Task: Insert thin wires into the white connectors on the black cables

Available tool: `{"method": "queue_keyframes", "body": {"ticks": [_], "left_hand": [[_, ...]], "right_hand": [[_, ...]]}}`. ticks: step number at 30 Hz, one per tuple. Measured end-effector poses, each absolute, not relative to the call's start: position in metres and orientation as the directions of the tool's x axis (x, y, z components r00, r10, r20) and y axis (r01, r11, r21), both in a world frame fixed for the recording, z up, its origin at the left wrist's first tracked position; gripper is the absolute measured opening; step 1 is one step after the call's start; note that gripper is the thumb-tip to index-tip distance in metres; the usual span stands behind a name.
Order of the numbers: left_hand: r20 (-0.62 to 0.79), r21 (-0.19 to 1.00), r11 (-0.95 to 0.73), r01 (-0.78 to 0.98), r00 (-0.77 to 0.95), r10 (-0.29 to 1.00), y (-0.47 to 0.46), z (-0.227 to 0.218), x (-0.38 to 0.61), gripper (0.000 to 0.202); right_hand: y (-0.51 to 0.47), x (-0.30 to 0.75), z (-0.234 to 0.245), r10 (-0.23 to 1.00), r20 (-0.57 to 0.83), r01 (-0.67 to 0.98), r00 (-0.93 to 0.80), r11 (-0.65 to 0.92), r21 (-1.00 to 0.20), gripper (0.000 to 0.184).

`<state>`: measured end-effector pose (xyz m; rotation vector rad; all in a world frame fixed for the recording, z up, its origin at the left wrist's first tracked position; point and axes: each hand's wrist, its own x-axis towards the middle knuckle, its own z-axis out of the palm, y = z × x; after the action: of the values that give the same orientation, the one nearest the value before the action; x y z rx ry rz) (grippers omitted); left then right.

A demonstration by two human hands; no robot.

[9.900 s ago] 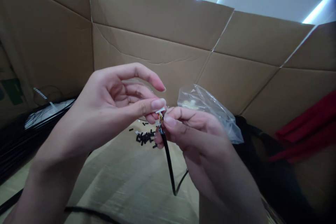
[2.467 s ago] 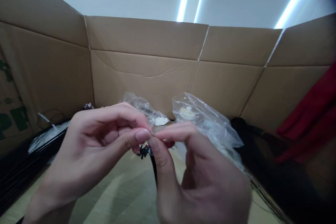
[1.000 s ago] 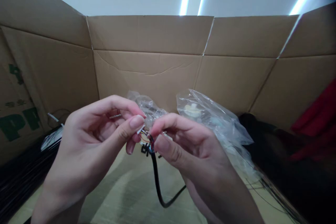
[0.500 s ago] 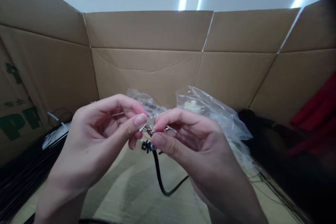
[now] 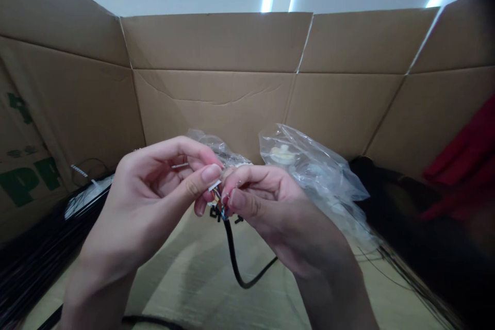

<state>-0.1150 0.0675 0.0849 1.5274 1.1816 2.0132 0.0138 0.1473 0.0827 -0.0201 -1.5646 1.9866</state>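
Note:
My left hand is closed, with thumb and fingers pinching a small white connector whose edge shows beyond the thumb. Thin coloured wires run just below it, out of the end of a black cable that curves down onto the table. My right hand is closed beside it, its thumb and forefinger pinched at the wires; the fingers mostly hide the exact part held. Small black pieces lie just behind the cable end.
Clear plastic bags with pale parts inside lie at the back right. A bundle of black cables fills the left side. Cardboard walls surround the pale table. Red cloth hangs at the right.
My right hand's fingertips have shifted down to the wires, and a thin pale piece that stuck out between its fingers no longer shows. The white connector has moved slightly right with my left hand.

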Motion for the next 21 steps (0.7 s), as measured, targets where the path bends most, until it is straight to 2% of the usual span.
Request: {"method": "queue_keyframes", "body": {"ticks": [2, 5, 8, 12, 15, 21], "left_hand": [[0.611, 0.79, -0.581, 0.196, -0.324, 0.722, 0.068, 0.085, -0.117, 0.009], [0.606, 0.795, -0.568, 0.213, -0.307, 0.734, 0.068, 0.086, -0.118, 0.008], [0.631, 0.775, -0.564, 0.284, -0.38, 0.676, 0.068, 0.087, -0.116, 0.006], [0.629, 0.777, -0.521, 0.354, -0.386, 0.675, 0.071, 0.092, -0.116, 0.015], [0.623, 0.781, -0.511, 0.361, -0.388, 0.679, 0.075, 0.096, -0.118, 0.022], [0.612, 0.789, -0.505, 0.35, -0.372, 0.698, 0.075, 0.092, -0.116, 0.017]], "right_hand": [[0.147, 0.013, 0.082, 0.462, 0.361, -0.457, -0.81, -0.111, -0.883, 0.015], [0.142, 0.012, 0.08, 0.54, 0.41, -0.492, -0.735, -0.007, -0.871, 0.015], [0.133, 0.011, 0.081, 0.654, 0.486, -0.476, -0.58, 0.213, -0.853, 0.012], [0.117, 0.007, 0.081, 0.747, 0.591, -0.269, -0.305, 0.528, -0.805, 0.014], [0.109, 0.003, 0.076, 0.711, 0.692, -0.144, -0.127, 0.677, -0.722, 0.012], [0.107, -0.008, 0.062, 0.504, 0.862, 0.154, 0.062, 0.848, -0.507, 0.017]]}}
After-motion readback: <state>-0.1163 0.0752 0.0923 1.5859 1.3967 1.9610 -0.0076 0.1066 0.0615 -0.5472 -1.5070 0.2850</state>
